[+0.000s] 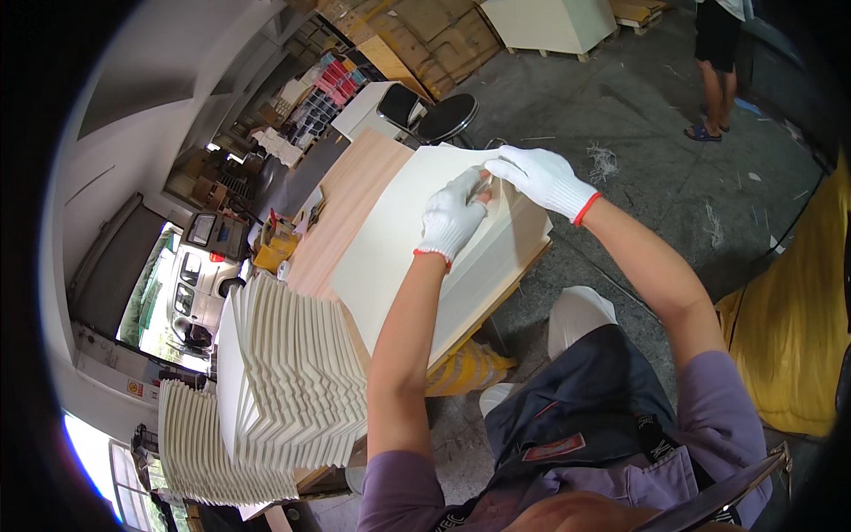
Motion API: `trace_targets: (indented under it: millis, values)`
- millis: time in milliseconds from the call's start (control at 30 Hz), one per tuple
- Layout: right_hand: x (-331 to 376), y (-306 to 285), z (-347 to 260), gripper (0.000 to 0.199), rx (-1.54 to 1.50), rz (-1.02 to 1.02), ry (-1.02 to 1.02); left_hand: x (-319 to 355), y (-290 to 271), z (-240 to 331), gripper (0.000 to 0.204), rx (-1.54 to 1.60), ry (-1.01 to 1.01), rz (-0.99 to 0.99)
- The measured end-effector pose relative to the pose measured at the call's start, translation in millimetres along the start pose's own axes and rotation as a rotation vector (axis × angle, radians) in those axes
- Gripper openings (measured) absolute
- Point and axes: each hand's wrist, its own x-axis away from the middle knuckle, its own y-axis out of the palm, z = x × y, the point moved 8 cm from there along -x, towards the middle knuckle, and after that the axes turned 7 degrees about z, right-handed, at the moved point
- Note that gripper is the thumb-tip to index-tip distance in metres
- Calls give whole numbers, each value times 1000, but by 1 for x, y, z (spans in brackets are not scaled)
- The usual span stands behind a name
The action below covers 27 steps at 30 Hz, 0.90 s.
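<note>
A large white paper or card sheet (399,213) lies on top of a pile of sheets on the wooden table in front of me. Both my hands wear white knitted gloves with red cuffs. My left hand (454,213) rests over the sheet with curled fingers, and bare fingertips show. What those fingers hold, if anything, is hidden. My right hand (541,180) is closed on the raised far-right edge of the sheet, right beside the left fingertips. The sheet bends upward near both hands.
Tall stacks of folded white sheets (297,372) stand to the left. The wood-grain tabletop (346,199) holds a yellow bag (277,248) and small items. Beyond it are a black round stool (448,118) and a standing person (716,75). Yellow sheeting (789,337) hangs at right.
</note>
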Motion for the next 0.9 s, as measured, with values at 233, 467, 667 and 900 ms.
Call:
trace_targets:
  millis: [233, 467, 667, 900]
  values:
    - [12, 13, 15, 54, -162, 159, 186, 10, 7, -18, 40, 302, 11, -4]
    - [7, 8, 21, 53, -109, 227, 126, 4, 6, -8, 39, 348, -8, 14]
    - [10, 6, 12, 52, -100, 183, 156, 5, 1, -10, 37, 490, 73, 107]
    - [11, 3, 12, 54, -113, 219, 138, 8, 0, 0, 36, 282, 31, 24]
